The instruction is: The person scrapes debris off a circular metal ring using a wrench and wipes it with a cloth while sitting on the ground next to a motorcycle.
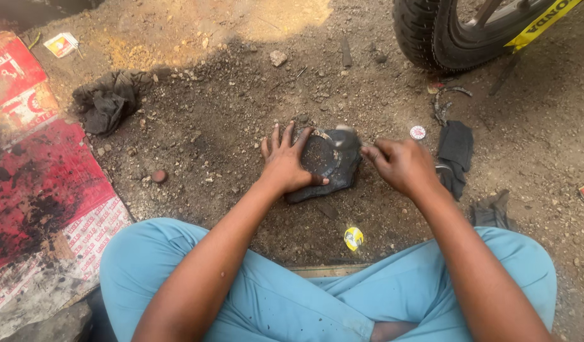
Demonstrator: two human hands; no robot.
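Dirt ground point(228, 120) carries a dark round disc point(318, 155) on a black block point(342, 178), between my hands. My left hand point(285, 166) lies flat, fingers spread, pinning it; I'd keep that pressure steady. My right hand point(403, 166) is curled around something blurred; I cannot tell what.

Daylight reaches you from the top, where a sunlit patch of ground point(178, 31) glares pale. Your own shadow dims the middle. A hammer head point(346, 134) near your right hand point(403, 166) blurs.
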